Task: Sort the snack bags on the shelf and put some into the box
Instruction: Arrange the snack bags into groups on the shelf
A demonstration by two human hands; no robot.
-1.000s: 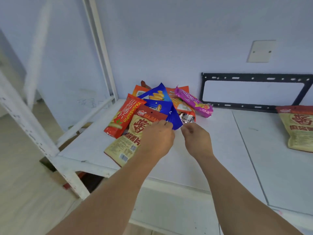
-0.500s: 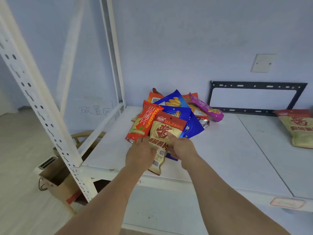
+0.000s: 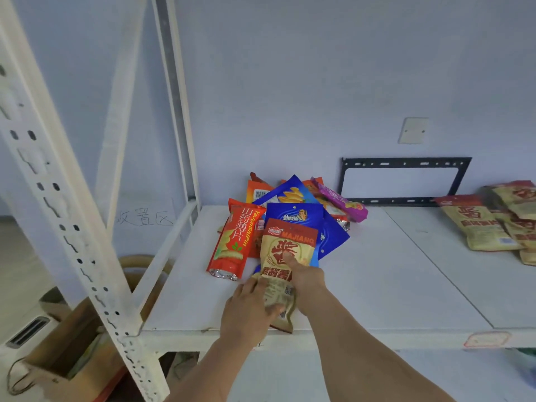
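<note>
- Both hands share a grip on the tan MAJIANG bag [image 3: 285, 258]: the right hand [image 3: 306, 278] pinches it with the thumb on its front, and the left hand [image 3: 249, 307] curls round its lower end.
- Just beyond that grip, the snack pile [image 3: 293, 211] lies on the white shelf [image 3: 391, 285], with the red bag [image 3: 235, 242] to the left.
- Far right of the hands, more tan bags [image 3: 490, 224] are gathered.
- Below left, the cardboard box [image 3: 66, 352] sits on the floor.
</note>
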